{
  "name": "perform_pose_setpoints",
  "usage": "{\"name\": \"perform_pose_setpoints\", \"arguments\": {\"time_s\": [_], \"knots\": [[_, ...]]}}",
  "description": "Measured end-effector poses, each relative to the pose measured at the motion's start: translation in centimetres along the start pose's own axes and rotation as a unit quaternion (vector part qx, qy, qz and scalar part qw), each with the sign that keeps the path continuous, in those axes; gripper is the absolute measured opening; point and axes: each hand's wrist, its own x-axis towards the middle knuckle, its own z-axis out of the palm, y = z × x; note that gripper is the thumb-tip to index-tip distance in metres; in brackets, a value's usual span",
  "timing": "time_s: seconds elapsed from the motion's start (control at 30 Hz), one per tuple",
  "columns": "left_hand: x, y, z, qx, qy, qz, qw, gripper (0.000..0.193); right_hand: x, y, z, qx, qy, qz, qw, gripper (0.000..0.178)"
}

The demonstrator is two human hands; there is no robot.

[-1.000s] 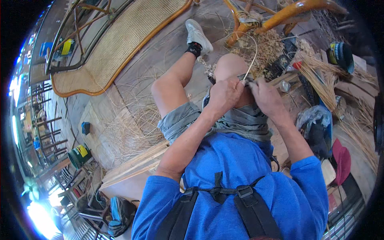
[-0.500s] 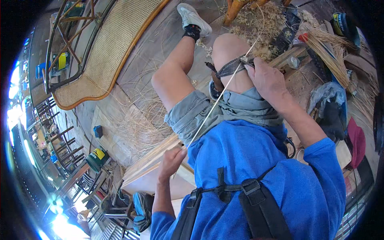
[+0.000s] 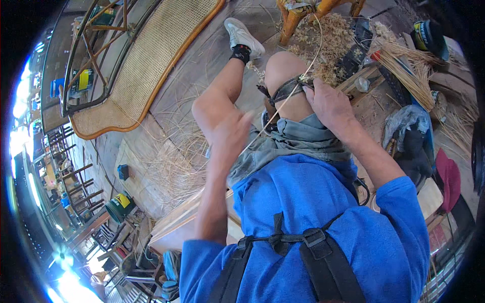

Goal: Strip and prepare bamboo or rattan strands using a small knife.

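Note:
A long pale cane strip (image 3: 275, 117) runs from the floor litter past my bent right knee and down across my shorts. It crosses a dark cloth band (image 3: 286, 92) tied around the leg by that knee. My right hand (image 3: 332, 105) is closed at the band, its thumb pressed beside the spot where the strip passes. What its fingers grip is hidden. Over my left thigh, near the lower part of the strip, is my left hand (image 3: 231, 134), smeared by motion; whether it touches the strip cannot be made out.
A woven cane seat panel (image 3: 146, 76) with a wooden rim stands at the upper left. Loose cane strands (image 3: 172, 159) cover the floor beside me. Shavings (image 3: 326, 48) lie ahead by a wooden leg (image 3: 290, 28). A cane bundle (image 3: 404, 76) and a plastic bag (image 3: 406, 121) are at right.
My left hand has moved up and forward, from low beside my hip to over my left thigh. The far part of the strip bows more. My right hand stays at the band.

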Motion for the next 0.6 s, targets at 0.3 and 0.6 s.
{"name": "perform_pose_setpoints", "arguments": {"time_s": [0.3, 0.6], "knots": [[6.6, 3.7, 4.8, -0.139, -0.002, 0.013, 0.990, 0.034, 0.1, 0.0, 0.5, 0.006, -0.009, 0.026, 1.000, 0.032], [-13.4, -1.5, -3.3, -0.147, -0.129, -0.191, 0.962, 0.030, 0.9, 0.1, -0.1, -0.003, -0.053, 0.059, 0.997, 0.034]]}}
